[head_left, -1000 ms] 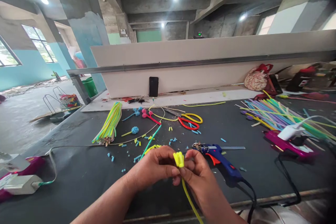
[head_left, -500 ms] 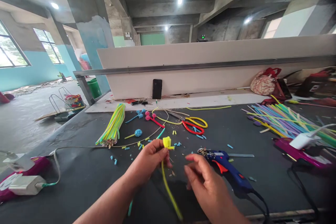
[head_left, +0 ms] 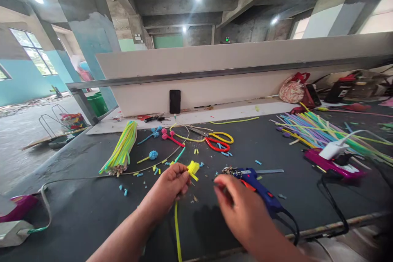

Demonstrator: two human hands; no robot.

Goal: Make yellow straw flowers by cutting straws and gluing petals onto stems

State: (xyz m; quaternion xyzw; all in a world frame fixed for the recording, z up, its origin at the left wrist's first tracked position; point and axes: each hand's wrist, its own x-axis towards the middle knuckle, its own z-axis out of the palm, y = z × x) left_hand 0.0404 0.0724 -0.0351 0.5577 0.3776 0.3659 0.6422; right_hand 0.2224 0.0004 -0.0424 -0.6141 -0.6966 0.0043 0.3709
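My left hand (head_left: 173, 182) pinches a yellow pipe cleaner (head_left: 193, 168), whose upper end is folded into a small bundle with a short tail sticking out. Its long stem hangs below my fingers toward the front edge. My right hand (head_left: 236, 200) is held apart from it, fingers curled and a gap showing between thumb and forefinger; nothing is visible in them. Just behind that hand lies a blue glue gun (head_left: 253, 180) with an orange trigger, its nozzle partly crusted. Scissors (head_left: 217, 141) with red and yellow handles rest farther back.
Yellow-green pipe cleaners (head_left: 121, 147) stand bundled at left; many coloured ones (head_left: 319, 129) lie at right. A blue ball on a stem (head_left: 152, 155), a pink piece (head_left: 172, 137) and cut bits are scattered behind my hands. A power strip (head_left: 334, 166) and a phone (head_left: 175, 101) are also there.
The view has turned slightly right. My left hand has tilted the yellow bundle, and the stem now hangs straighter. My right hand has come nearer the glue gun's nozzle, fingers closer together.
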